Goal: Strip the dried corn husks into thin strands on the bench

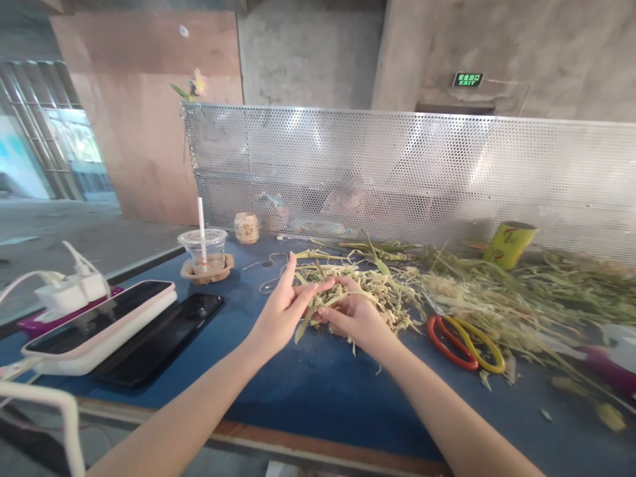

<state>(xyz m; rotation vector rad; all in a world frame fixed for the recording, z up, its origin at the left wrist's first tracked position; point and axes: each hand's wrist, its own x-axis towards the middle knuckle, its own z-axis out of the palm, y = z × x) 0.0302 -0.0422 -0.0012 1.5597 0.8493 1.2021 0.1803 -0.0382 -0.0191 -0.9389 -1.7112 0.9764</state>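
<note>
Above a heap of pale green dried plant stems (392, 291), my two hands meet over the blue tabletop (318, 397). My left hand (283, 305) pinches a leafy stem (318, 295) between fingertips, with one digit sticking up. From the other side, my right hand (358, 315) has its thumb and fingers closed on the same stem; its other fingers are partly hidden. Leaf ends hang below the hands. Scissors (464, 341) with one red and one yellow handle lie to the right of the heap, their blades partly under plant bits.
A black phone (161, 338) lies at left beside another phone on a white block (104, 324). Behind them stand a lidded plastic cup (203, 248) with a straw and a small jar (246, 228). More stalks and a yellow-green tube (509, 245) lie right. A perforated metal screen (397, 172) borders the back.
</note>
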